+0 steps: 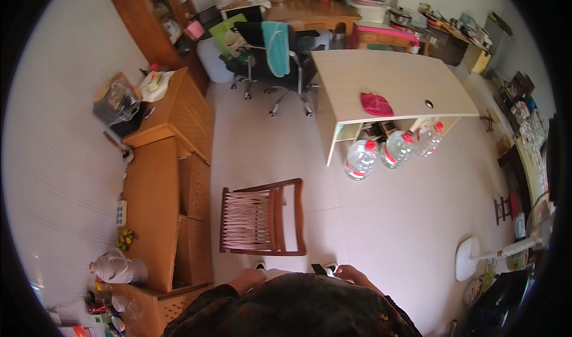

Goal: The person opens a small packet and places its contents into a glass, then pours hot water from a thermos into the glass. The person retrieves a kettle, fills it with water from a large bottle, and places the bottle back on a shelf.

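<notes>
My left hand is low in the view, close to my body and just below a wooden folding chair or stool with a pale slatted or woven panel. I see no object in it, and its fingers are mostly hidden. On the other side, my right hand hangs over the floor with its fingers curled inward; whether it holds anything is unclear. A small black flat object shows between the hands, beside my shoe. The wooden chair stands apart from both hands.
Low wooden cabinets run along the left wall, bearing a thermos flask. Three large water bottles stand by a pale desk with a red cloth item. Behind is a black swivel chair; a white pedestal fan stands right.
</notes>
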Demonstrator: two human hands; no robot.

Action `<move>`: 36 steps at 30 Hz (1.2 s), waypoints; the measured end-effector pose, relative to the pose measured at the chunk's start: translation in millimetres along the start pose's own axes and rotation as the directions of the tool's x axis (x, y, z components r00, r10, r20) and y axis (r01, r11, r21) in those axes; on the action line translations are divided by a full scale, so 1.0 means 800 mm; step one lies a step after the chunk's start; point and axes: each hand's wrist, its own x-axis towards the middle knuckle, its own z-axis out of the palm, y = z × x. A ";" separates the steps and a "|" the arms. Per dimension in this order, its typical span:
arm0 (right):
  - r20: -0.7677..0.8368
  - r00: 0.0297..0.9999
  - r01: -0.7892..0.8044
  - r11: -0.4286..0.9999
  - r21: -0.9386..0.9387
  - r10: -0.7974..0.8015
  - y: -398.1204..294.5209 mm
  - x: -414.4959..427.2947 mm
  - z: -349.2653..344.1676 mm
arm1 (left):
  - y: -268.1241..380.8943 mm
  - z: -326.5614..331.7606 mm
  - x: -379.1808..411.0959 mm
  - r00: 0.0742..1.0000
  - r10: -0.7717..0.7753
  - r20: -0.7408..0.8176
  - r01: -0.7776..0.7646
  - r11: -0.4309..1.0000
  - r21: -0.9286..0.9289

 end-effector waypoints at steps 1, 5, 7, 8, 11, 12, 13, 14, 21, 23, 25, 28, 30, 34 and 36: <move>-0.025 0.998 -0.059 0.998 -0.006 0.059 0.026 -0.013 -0.017 | 0.022 -0.022 0.012 1.000 0.025 0.010 -0.026 0.999 0.026; -0.092 0.973 -0.207 0.978 0.037 0.210 0.120 -0.034 -0.048 | 0.089 -0.100 0.043 0.997 0.076 0.021 -0.077 0.993 0.088; -0.105 0.973 -0.201 0.977 0.069 0.207 0.146 -0.042 -0.066 | 0.111 -0.120 0.068 0.997 0.082 -0.015 -0.081 0.993 0.084; -0.132 0.968 -0.200 0.974 0.105 0.213 0.155 -0.047 -0.069 | 0.113 -0.121 0.087 0.996 0.083 -0.042 -0.079 0.994 0.077; -0.097 0.979 -0.160 0.967 0.199 0.181 0.165 -0.057 -0.096 | 0.124 -0.135 0.130 0.995 0.079 -0.061 -0.080 0.997 -0.016; -0.081 0.977 -0.172 0.957 0.232 0.196 0.163 -0.063 -0.106 | 0.128 -0.135 0.142 0.997 0.056 -0.061 -0.061 0.995 -0.083; -0.083 0.976 -0.166 0.935 0.313 0.201 0.153 -0.082 -0.125 | 0.131 -0.138 0.160 0.997 0.034 -0.066 -0.044 0.988 -0.151; -0.084 0.976 -0.160 0.922 0.352 0.202 0.151 -0.088 -0.143 | 0.134 -0.146 0.179 1.000 0.018 -0.005 -0.019 0.980 -0.197; -0.126 0.955 -0.207 0.908 0.365 0.269 0.209 -0.073 -0.284 | 0.150 -0.264 0.300 0.969 0.223 -0.107 -0.226 0.974 -0.017; -0.137 0.945 -0.233 0.904 0.359 0.298 0.233 -0.069 -0.324 | 0.180 -0.335 0.317 0.997 0.066 -0.040 -0.069 0.993 -0.091; -0.145 0.941 -0.241 0.905 0.351 0.307 0.252 -0.062 -0.360 | 0.182 -0.377 0.345 0.996 0.018 -0.088 -0.025 0.996 -0.084; -0.145 0.936 -0.255 0.901 0.351 0.321 0.282 -0.052 -0.409 | 0.187 -0.439 0.379 0.989 -0.036 -0.142 0.022 0.995 -0.098; -0.141 0.933 -0.267 0.897 0.353 0.332 0.305 -0.052 -0.436 | 0.204 -0.469 0.392 0.988 -0.061 -0.139 0.044 0.992 -0.121; -0.134 0.934 -0.270 0.898 0.349 0.332 0.352 -0.045 -0.487 | 0.241 -0.492 0.421 0.990 -0.061 -0.127 0.051 0.996 -0.080; -0.130 0.941 -0.252 0.903 0.347 0.313 0.378 -0.037 -0.514 | 0.259 -0.481 0.440 0.996 0.020 -0.088 -0.022 1.000 -0.017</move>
